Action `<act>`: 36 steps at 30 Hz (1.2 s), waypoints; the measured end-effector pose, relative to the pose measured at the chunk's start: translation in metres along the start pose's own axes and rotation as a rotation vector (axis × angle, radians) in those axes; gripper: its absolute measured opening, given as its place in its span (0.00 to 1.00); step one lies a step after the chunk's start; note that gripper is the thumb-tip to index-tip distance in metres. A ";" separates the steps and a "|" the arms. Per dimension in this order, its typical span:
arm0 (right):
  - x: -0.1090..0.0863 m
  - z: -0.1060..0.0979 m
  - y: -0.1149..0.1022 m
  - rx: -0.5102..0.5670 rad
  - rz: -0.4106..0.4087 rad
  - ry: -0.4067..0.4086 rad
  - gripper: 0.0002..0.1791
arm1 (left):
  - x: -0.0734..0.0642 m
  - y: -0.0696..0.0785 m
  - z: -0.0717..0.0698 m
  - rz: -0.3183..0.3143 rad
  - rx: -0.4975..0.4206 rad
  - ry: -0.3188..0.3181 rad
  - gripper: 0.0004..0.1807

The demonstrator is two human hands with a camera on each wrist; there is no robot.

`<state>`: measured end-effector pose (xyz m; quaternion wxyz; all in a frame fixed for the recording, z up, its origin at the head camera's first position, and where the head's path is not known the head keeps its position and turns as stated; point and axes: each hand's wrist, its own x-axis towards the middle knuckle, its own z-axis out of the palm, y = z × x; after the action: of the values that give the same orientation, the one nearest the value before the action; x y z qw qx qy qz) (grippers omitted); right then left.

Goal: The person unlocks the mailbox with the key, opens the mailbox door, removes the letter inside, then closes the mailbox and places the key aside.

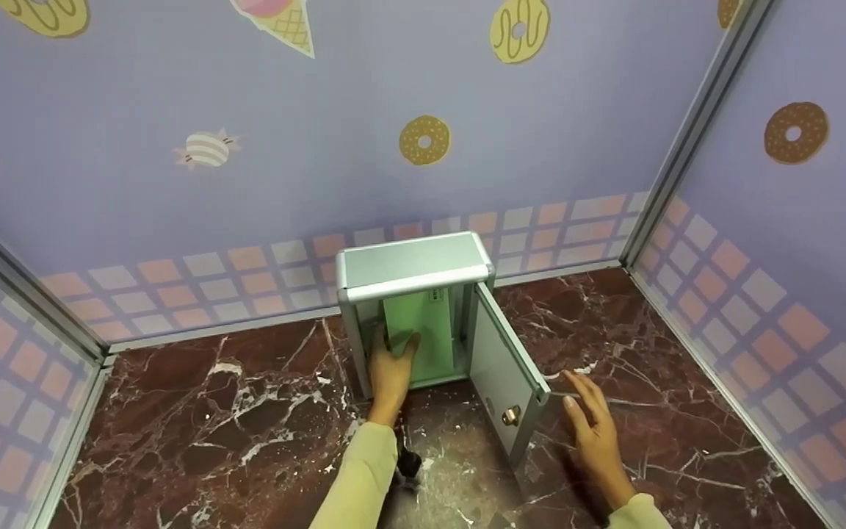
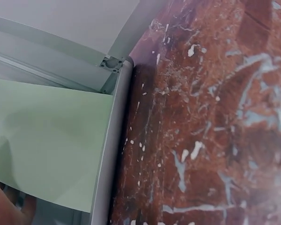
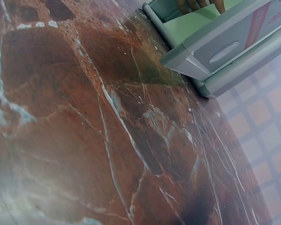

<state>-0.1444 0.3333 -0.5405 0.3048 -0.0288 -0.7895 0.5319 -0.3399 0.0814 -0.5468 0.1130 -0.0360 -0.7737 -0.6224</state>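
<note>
A small grey metal box (image 1: 414,266) stands against the back wall, its hinged door (image 1: 500,360) swung out to the right. Inside stands a flat light-green paper (image 1: 427,330) with a small printed label at its top. My left hand (image 1: 391,373) reaches into the box and pinches the paper's left edge. In the left wrist view, fingers (image 2: 30,208) pass behind the green paper (image 2: 56,140) while the thumb tip shows in front. My right hand (image 1: 598,437) hovers just right of the door's free edge, fingers extended, holding nothing.
A brass-coloured lock (image 1: 511,415) sits on the door's inner face. Red marbled tabletop (image 1: 247,433) with white veins surrounds the box. Patterned walls (image 1: 320,147) border it at the back and sides. A small black object (image 1: 409,463) shows beside my left wrist.
</note>
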 end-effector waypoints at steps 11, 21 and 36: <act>-0.002 -0.004 0.001 0.004 -0.005 0.014 0.21 | 0.001 0.004 0.002 0.057 0.021 0.032 0.38; 0.001 -0.008 -0.001 -0.008 -0.070 0.026 0.21 | 0.007 0.015 0.004 0.044 -0.051 0.050 0.30; -0.001 -0.012 -0.003 0.000 -0.030 0.040 0.21 | 0.007 0.027 0.009 0.102 -0.217 0.038 0.22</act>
<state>-0.1364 0.3409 -0.5355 0.3284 -0.0278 -0.7835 0.5267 -0.3421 0.0952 -0.5212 0.1548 -0.0757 -0.6967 -0.6964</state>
